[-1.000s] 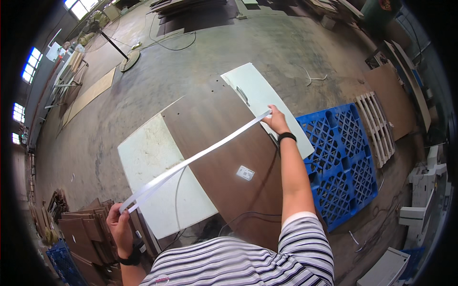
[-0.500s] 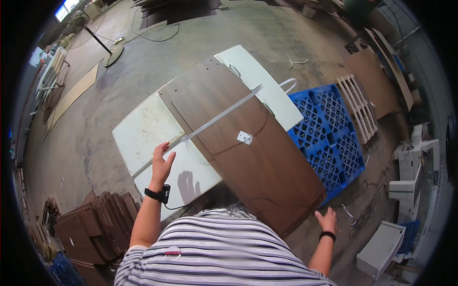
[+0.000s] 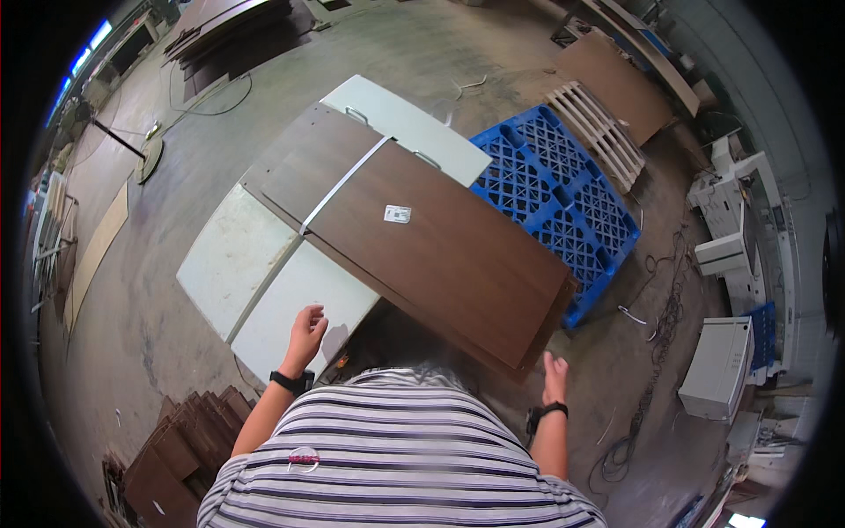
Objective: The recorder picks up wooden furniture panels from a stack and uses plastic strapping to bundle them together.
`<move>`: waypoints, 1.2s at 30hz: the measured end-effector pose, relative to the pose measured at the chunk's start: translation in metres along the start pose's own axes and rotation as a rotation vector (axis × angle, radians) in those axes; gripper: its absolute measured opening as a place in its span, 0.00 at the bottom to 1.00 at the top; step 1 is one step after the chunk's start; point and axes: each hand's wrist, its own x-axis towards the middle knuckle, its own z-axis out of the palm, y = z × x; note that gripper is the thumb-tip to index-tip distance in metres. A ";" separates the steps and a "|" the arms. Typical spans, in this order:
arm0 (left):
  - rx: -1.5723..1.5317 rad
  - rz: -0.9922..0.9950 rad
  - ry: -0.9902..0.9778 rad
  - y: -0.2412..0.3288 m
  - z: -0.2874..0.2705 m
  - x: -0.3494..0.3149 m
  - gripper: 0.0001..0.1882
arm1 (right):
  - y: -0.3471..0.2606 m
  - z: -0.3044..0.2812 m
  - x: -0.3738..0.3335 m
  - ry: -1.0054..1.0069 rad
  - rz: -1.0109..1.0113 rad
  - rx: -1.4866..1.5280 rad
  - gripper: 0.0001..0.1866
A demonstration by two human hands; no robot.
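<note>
A stack of long brown panels (image 3: 440,246) lies slantwise across a white-topped table (image 3: 304,290), with a small white label (image 3: 397,214) on top. Across the stack near its far-left end runs a flat white strap (image 3: 345,183), lying straight against the upper panel. My left hand (image 3: 306,339) hovers over the table's near part, fingers loosely bent and apart, holding nothing. Beyond the near right corner of the panels is my right hand (image 3: 554,378), also without anything in it, thumb and fingers apart. It appears separate from the panel edge.
A blue plastic pallet (image 3: 563,189) lies right of the table, with a wooden slatted pallet (image 3: 598,132) beyond it. Cables (image 3: 647,396) tangle on the floor at right, near a grey box (image 3: 717,365). Brown boards (image 3: 180,466) are piled at lower left.
The strap, blurred and looped up at its far end before, now lies flat on the panels. My left hand has drawn back from it. My right hand has moved left, and the view has shifted.
</note>
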 end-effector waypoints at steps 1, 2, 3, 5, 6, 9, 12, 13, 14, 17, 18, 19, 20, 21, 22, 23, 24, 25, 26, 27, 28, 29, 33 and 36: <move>0.009 -0.004 -0.037 -0.006 0.002 -0.004 0.15 | 0.002 0.011 0.018 -0.091 0.003 0.022 0.35; -0.023 -0.025 -0.067 -0.018 0.003 -0.009 0.14 | -0.001 0.022 0.029 -0.191 0.039 0.113 0.39; -0.056 -0.051 -0.092 -0.027 0.005 -0.015 0.14 | -0.004 0.033 0.036 -0.298 0.072 0.198 0.43; -0.010 -0.141 -0.051 -0.039 0.000 -0.034 0.14 | -0.029 0.057 0.025 -0.204 0.111 0.151 0.43; 0.116 -0.193 -0.001 -0.053 -0.006 -0.041 0.15 | -0.033 0.062 0.026 -0.145 0.164 0.155 0.38; 0.505 -0.272 0.213 -0.060 0.001 -0.065 0.21 | -0.016 0.048 0.046 -0.420 0.096 0.345 0.34; 0.694 -0.116 0.330 -0.074 0.018 -0.077 0.28 | -0.027 0.040 0.038 -0.483 0.173 0.401 0.31; 0.702 -0.218 0.260 -0.050 0.026 -0.077 0.30 | -0.023 0.035 0.042 -0.471 0.209 0.390 0.30; 0.708 -0.221 0.264 -0.052 0.029 -0.080 0.32 | -0.016 0.034 0.051 -0.538 0.226 0.418 0.29; 0.715 -0.247 0.298 -0.065 0.038 -0.089 0.34 | -0.015 0.040 0.062 -0.638 0.286 0.433 0.26; 0.717 -0.242 0.296 -0.064 0.041 -0.090 0.35 | -0.016 0.039 0.064 -0.647 0.313 0.428 0.26; 0.714 -0.249 0.309 -0.063 0.044 -0.090 0.35 | -0.017 0.037 0.067 -0.652 0.339 0.425 0.26; 0.721 -0.249 0.313 -0.061 0.046 -0.090 0.35 | -0.008 0.037 0.075 -0.672 0.348 0.438 0.26; 0.726 -0.256 0.323 -0.060 0.048 -0.090 0.36 | -0.017 0.038 0.072 -0.689 0.342 0.427 0.26; 0.723 -0.263 0.340 -0.059 0.047 -0.090 0.36 | -0.030 0.038 0.061 -0.641 0.353 0.309 0.27; 0.728 -0.297 0.317 -0.056 0.046 -0.090 0.37 | -0.039 0.040 0.058 -0.590 0.360 0.193 0.27; 0.731 -0.315 0.283 -0.051 0.046 -0.086 0.38 | -0.029 0.036 0.067 -0.644 0.384 0.238 0.27; 0.727 -0.302 0.289 -0.045 0.047 -0.081 0.38 | -0.016 0.036 0.072 -0.633 0.351 0.354 0.28; 0.714 -0.344 0.275 -0.043 0.045 -0.083 0.38 | -0.031 0.039 0.060 -0.641 0.352 0.299 0.29; 0.700 -0.384 0.262 -0.043 0.043 -0.085 0.39 | -0.047 0.039 0.047 -0.647 0.352 0.245 0.30; 0.701 -0.402 0.265 -0.048 0.043 -0.086 0.40 | -0.063 0.038 0.032 -0.681 0.310 0.259 0.31; 0.697 -0.384 0.268 -0.046 0.044 -0.082 0.40 | -0.056 0.031 0.040 -0.656 0.349 0.213 0.30; 0.713 -0.369 0.286 -0.052 0.048 -0.086 0.40 | -0.071 0.030 0.028 -0.626 0.376 0.117 0.27; 0.722 -0.369 0.280 -0.055 0.049 -0.089 0.39 | -0.077 0.029 0.021 -0.628 0.385 0.143 0.26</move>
